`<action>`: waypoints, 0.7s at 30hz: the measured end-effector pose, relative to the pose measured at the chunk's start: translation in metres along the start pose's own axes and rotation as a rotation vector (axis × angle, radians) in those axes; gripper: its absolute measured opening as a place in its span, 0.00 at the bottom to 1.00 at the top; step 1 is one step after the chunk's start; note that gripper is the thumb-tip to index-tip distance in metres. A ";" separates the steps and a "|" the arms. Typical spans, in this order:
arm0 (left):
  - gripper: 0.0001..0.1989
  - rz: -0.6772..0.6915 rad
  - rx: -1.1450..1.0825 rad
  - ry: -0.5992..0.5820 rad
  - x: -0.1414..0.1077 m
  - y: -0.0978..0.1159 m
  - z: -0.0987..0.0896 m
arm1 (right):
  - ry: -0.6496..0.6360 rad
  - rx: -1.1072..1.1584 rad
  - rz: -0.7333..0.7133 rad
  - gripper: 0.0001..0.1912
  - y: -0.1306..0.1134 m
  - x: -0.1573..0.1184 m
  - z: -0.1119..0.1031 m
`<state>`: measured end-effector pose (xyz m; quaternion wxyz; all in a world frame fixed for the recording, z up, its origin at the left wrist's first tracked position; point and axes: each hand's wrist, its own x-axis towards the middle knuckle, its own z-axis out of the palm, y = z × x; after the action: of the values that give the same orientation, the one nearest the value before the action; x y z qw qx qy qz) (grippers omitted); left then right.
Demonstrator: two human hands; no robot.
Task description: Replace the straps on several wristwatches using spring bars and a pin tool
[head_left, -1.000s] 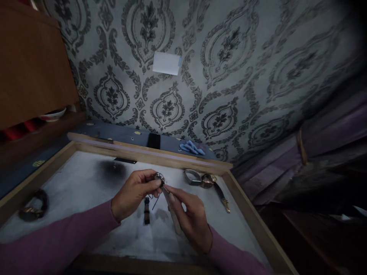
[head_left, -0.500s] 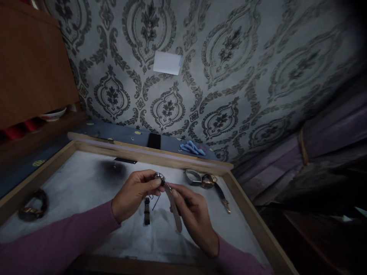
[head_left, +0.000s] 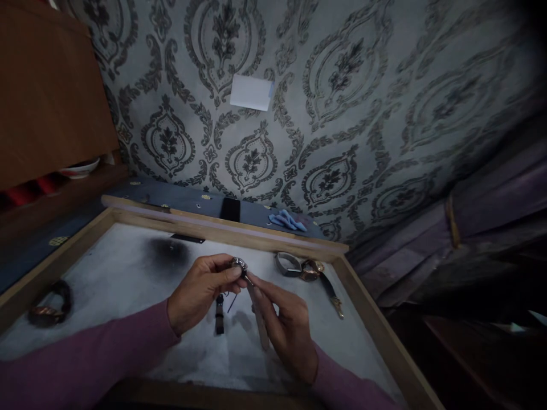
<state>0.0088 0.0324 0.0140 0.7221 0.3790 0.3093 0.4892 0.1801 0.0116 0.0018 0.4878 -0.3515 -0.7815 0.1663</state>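
Over the middle of a wood-framed tray [head_left: 354, 295], my left hand [head_left: 200, 290] pinches a round metal watch case [head_left: 240, 264] between thumb and fingers. My right hand [head_left: 285, 322] is closed beside it, its fingertips on the upper end of a grey-brown strap [head_left: 261, 326] that hangs down from the case. A thin metallic piece shows between the right fingertips and the case; its full shape is too small to tell. Beneath the hands, a short dark strap piece [head_left: 219, 315] lies on the white surface, with a thin dark item [head_left: 232, 303] beside it.
Several watches lie in the tray: one at the left [head_left: 51, 304], a grey-banded one [head_left: 288, 264] and a gold one [head_left: 310, 270] at the right. Behind the frame are a black phone [head_left: 230, 209] and a blue cloth [head_left: 287, 220]. A dark flat strip [head_left: 187, 238] lies near the back edge.
My right hand has shifted slightly left, and its fingers now cover more of the strap's upper part. The strap hangs a little more upright. My left hand has barely moved.
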 end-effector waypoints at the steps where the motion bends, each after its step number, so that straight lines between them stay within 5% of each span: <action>1: 0.13 0.004 -0.003 0.009 0.000 0.000 0.000 | 0.005 -0.022 -0.018 0.15 0.000 0.000 0.000; 8: 0.14 0.015 -0.011 0.051 -0.001 -0.001 0.001 | 0.021 -0.089 -0.065 0.14 -0.002 0.001 0.004; 21: 0.12 0.031 -0.011 0.048 0.001 -0.004 0.001 | 0.062 -0.058 0.125 0.11 -0.006 -0.001 0.012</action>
<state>0.0121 0.0323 0.0109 0.7088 0.3681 0.3178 0.5110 0.1678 0.0077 -0.0011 0.4903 -0.4184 -0.7470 0.1627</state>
